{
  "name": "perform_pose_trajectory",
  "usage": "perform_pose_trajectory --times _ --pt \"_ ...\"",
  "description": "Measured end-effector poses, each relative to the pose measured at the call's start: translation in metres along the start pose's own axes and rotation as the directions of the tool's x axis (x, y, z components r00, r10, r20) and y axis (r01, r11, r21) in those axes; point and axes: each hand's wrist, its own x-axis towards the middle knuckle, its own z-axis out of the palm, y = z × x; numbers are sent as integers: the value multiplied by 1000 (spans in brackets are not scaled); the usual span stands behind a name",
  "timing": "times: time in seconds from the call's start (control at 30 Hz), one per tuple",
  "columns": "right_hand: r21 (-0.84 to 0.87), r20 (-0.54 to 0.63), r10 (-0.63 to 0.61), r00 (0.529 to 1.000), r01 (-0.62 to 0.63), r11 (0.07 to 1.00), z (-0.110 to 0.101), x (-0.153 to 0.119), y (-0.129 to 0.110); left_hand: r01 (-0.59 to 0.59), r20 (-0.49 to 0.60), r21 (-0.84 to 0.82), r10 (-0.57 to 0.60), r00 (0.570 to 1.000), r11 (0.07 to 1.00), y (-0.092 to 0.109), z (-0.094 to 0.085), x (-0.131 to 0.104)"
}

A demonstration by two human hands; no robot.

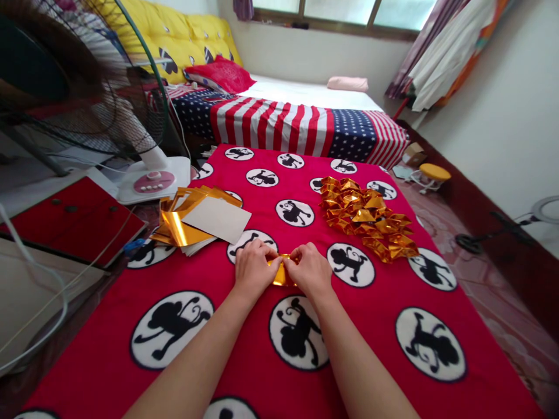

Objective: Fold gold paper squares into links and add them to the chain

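A small piece of gold foil paper (283, 277) lies on the red cloth between my two hands, partly hidden by the fingers. My left hand (255, 265) pinches its left side, thumb and fingertips together. From the other side my right hand (311, 267) grips the same paper, its thumb close to the left thumb. Beyond my left hand is a loose stack of gold foil sheets (183, 230), with one pale sheet (218, 217) face up on top. Folded gold paper ingots (362, 215) sit in a cluster to the right.
The red cloth (244, 361) with monkey prints covers the table. A fan (152, 177) stands at the left, beside a red box (74, 221). Behind the table is a bed (283, 125) with a striped cover; a yellow stool (434, 172) is on the floor at right.
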Motion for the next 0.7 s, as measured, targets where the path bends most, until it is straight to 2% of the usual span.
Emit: perform_pose_trajectory --times 0.3,0.7 --pt "71 54 2 999 -6 997 -6 7 7 33 50 -9 -33 998 999 -1 -3 3" --pt "154 90 -25 996 11 988 -11 11 17 11 128 -98 2 992 995 -12 -5 7"
